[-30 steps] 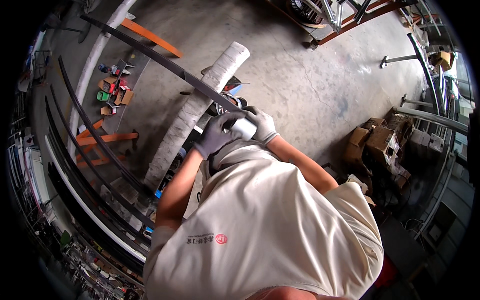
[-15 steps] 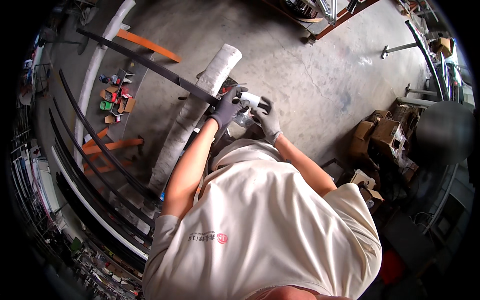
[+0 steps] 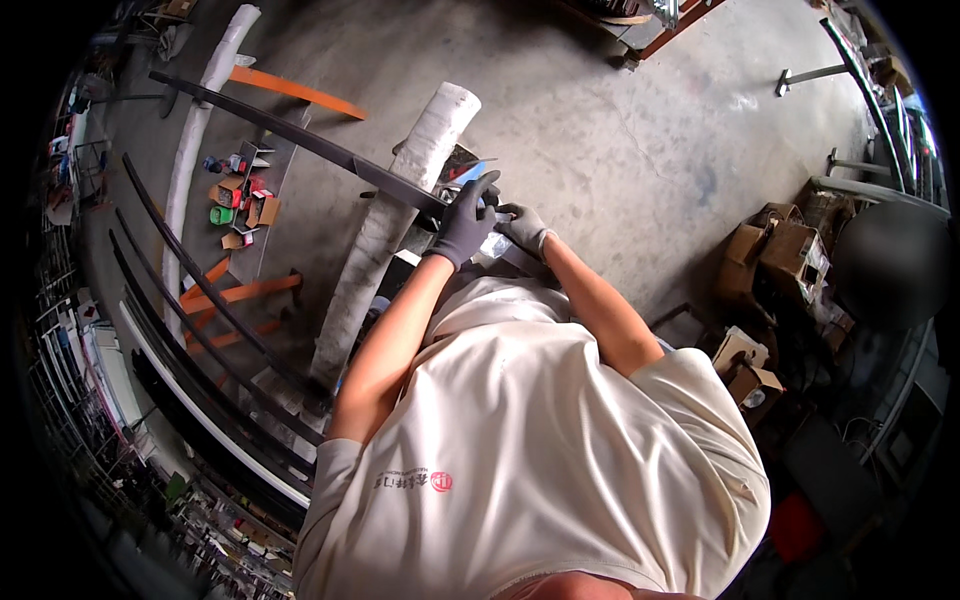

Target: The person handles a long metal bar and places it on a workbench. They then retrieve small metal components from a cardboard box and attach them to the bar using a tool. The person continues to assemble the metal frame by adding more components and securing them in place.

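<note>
A long dark metal bar (image 3: pixel 290 128) runs from the far left to my hands, lying across two wrapped supports. At its near end is my left hand (image 3: pixel 462 228) in a dark grey glove. Its fingers are bent, and what they hold is hidden. My right hand (image 3: pixel 524 230), in a paler grey glove, is closed with its fingertips close to the left fingers; I cannot make out anything in its grip. Shiny clear plastic (image 3: pixel 494 246) shows just below the hands. A blue item (image 3: pixel 468 172) lies beyond the left hand.
The nearer white-wrapped support (image 3: pixel 425 145) slants beside my left arm; another wrapped support (image 3: pixel 195 140) stands farther left. Orange legs (image 3: pixel 300 92) jut out at floor level. Small open boxes (image 3: pixel 245 205) lie between the supports. Dark curved bars (image 3: pixel 200 280) are at left, cardboard boxes (image 3: pixel 770 250) at right.
The white cylinder that showed between my hands is no longer visible. My right hand has moved left and slightly nearer, closing up to my left hand. The view has shifted slightly.
</note>
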The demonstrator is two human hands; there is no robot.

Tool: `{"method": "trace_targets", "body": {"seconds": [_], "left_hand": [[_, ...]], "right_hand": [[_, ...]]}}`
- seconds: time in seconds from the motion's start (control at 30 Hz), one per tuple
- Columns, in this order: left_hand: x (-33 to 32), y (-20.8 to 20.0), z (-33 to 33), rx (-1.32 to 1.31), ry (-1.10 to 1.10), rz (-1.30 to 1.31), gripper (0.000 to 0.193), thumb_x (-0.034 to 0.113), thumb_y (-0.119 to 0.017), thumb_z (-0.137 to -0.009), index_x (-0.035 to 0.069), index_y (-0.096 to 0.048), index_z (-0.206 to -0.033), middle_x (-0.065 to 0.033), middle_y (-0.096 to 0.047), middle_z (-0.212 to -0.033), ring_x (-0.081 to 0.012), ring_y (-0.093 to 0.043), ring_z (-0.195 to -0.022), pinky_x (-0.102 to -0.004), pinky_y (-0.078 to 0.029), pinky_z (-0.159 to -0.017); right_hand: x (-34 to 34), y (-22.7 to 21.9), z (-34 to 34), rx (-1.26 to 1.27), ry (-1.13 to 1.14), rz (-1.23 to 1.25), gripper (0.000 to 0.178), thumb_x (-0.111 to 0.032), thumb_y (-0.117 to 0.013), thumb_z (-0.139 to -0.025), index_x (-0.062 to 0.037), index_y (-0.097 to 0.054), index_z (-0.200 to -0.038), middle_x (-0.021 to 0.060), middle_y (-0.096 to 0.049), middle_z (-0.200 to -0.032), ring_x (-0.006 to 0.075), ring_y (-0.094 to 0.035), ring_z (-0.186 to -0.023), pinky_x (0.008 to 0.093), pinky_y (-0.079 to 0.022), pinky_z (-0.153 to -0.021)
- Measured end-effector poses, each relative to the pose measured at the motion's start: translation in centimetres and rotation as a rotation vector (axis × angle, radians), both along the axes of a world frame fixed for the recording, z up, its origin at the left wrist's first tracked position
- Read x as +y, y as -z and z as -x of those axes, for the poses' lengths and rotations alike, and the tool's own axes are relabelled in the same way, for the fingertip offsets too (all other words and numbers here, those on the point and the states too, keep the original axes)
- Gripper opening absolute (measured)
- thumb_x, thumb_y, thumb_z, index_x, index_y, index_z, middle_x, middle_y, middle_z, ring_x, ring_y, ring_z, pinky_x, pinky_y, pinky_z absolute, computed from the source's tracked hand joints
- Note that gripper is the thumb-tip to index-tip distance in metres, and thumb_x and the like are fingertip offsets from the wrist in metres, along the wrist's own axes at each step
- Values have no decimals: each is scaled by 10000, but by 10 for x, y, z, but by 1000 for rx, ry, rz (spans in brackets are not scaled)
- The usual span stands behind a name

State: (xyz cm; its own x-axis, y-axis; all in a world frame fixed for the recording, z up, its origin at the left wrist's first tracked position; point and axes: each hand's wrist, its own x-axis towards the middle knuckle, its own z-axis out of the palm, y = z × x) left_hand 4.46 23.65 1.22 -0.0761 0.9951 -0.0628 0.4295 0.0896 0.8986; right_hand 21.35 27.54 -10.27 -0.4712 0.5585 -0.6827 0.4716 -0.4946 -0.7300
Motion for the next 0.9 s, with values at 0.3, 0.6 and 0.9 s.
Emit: {"method": "trace_targets", "body": {"seconds": [0.3,0.6,0.9], "left_hand": [[-115,82,42,-224,-630,151,268,61,-645,-967,68,-595,-1230,-34,-642,-1023,-135,-630,-938,-299,-547,-814],[-93,105,23,-155,-38,500,504,232,-868,-860,31,-667,-1276,-100,-714,-1195,-222,-659,-1106,-381,-524,-967],[-121,5,35,-545,33,567,437,169,-788,-935,-2,-650,-1314,-86,-723,-1203,-168,-666,-1091,-332,-542,-973]], "right_hand": [[2,26,12,371,-71,79,294,-86,-745,-902,-45,-713,-1192,37,-752,-1083,130,-663,-973,336,-559,-863],[-6,47,7,285,-177,-90,338,-284,-659,-1012,-50,-738,-1242,97,-783,-1131,204,-725,-943,355,-576,-830],[-33,-190,-25,131,-567,-1012,442,-350,-759,-866,-119,-690,-1236,151,-669,-1191,358,-626,-1167,481,-516,-928]]}}
